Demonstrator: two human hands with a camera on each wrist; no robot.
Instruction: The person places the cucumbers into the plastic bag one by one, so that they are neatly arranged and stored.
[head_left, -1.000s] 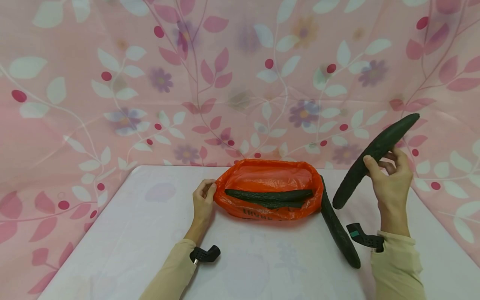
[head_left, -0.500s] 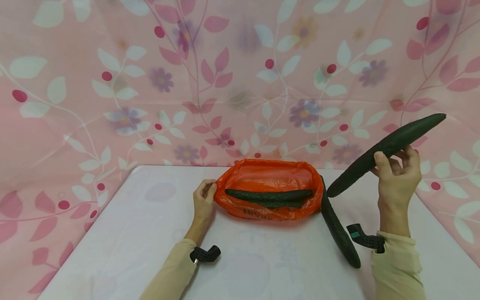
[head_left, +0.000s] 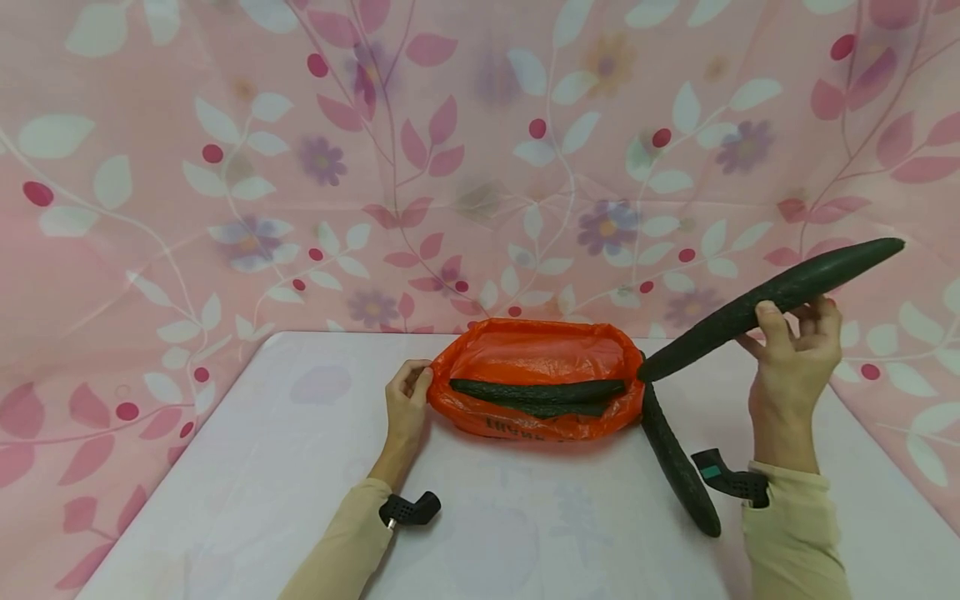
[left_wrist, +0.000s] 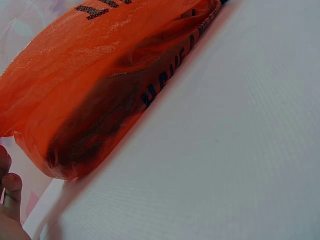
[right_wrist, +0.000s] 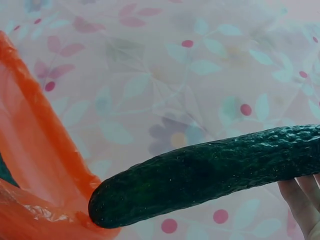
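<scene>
Above the bench (head_left: pixel 480 517), toward its right side, your held cucumber (head_left: pixel 720 323) slants, lower tip at the orange bag's (head_left: pixel 536 354) right rim; can't tell if touching. Your right hand (head_left: pixel 795 358) pinches it near mid-length, thumb against fingers. Your left hand (head_left: pixel 407 404) pinches the bag's left edge. Two cucumbers (head_left: pixel 536 391) visible inside. Another cucumber (head_left: pixel 679 471) lies just outside the bag's right end, angled toward you. Pink floral cloth (head_left: pixel 480 150) behind.
</scene>
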